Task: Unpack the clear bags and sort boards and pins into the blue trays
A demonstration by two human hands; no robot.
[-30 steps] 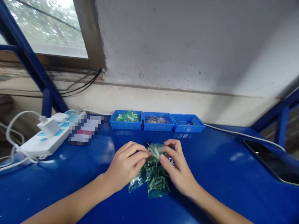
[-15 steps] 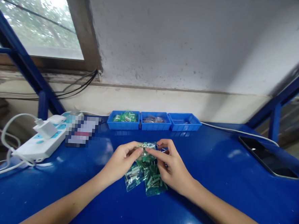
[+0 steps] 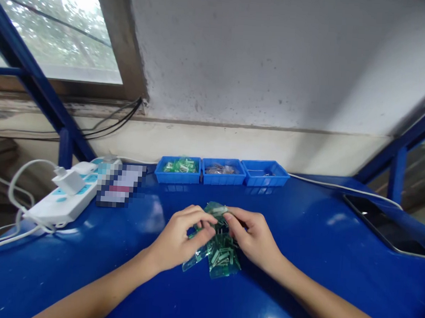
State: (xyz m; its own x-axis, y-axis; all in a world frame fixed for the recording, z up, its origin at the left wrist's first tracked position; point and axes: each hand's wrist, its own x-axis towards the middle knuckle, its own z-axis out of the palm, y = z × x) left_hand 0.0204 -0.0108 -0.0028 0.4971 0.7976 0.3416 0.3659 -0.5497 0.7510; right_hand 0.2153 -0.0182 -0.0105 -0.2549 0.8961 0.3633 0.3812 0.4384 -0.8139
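My right hand [image 3: 253,231] pinches the edge of a small clear green plastic bag [image 3: 214,208] between thumb and fingers. Close by on its left, my left hand [image 3: 184,234] has its thumb and fingers drawn together; I cannot make out what, if anything, lies between the tips. Under and in front of the hands, another green bag [image 3: 224,261] rests on the blue table, with small pale, slim pieces showing through it. A further green bag [image 3: 196,259] is partly covered by my left hand.
At the back stand a blue bin of green bags [image 3: 179,176], a blue bin of small parts [image 3: 222,179] and a blue bin with a few thin pieces [image 3: 265,180]. A power strip [image 3: 54,209] and blurred phone [image 3: 114,196] are left; a dark phone [image 3: 384,224] lies right.
My left hand has come away from the upper bag, down and slightly toward me. My right hand has changed from spread fingers to a pinch on that bag's edge. The view has shifted slightly.
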